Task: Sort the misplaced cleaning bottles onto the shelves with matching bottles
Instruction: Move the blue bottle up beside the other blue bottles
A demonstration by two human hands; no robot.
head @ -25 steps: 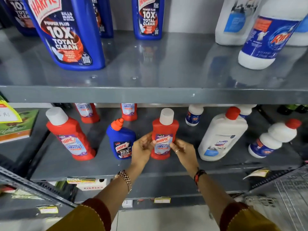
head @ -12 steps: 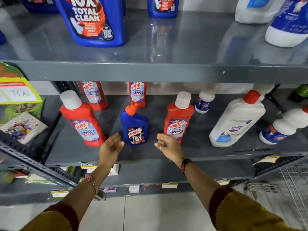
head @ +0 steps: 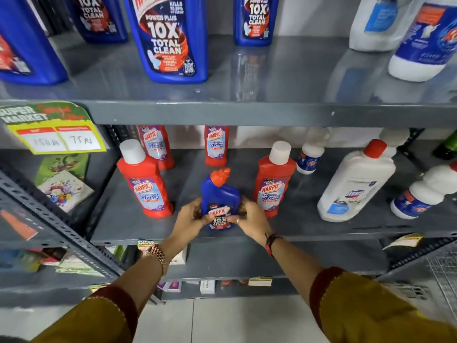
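A small blue Harpic bottle [head: 220, 196] with an orange cap stands on the middle shelf [head: 296, 229] among red Harpic bathroom cleaner bottles. My left hand [head: 191, 220] grips its left side and my right hand [head: 249, 219] grips its right side, both around the lower label. A red bottle [head: 146, 181] stands to its left, another red bottle [head: 273, 184] to its right, and two more at the back. Large blue Harpic bottles [head: 170, 38] stand on the upper shelf [head: 247, 112].
White bottles with red caps [head: 356, 184] occupy the right of the middle shelf, and white bottles [head: 425, 38] the right of the upper shelf. A yellow price tag [head: 57, 139] hangs at the left. A slotted metal upright [head: 49, 219] slants at lower left; a wire rack [head: 440, 271] sits lower right.
Both hands let go of the red bottle, moved left, and closed around the small blue bottle. The camera view shifted slightly.
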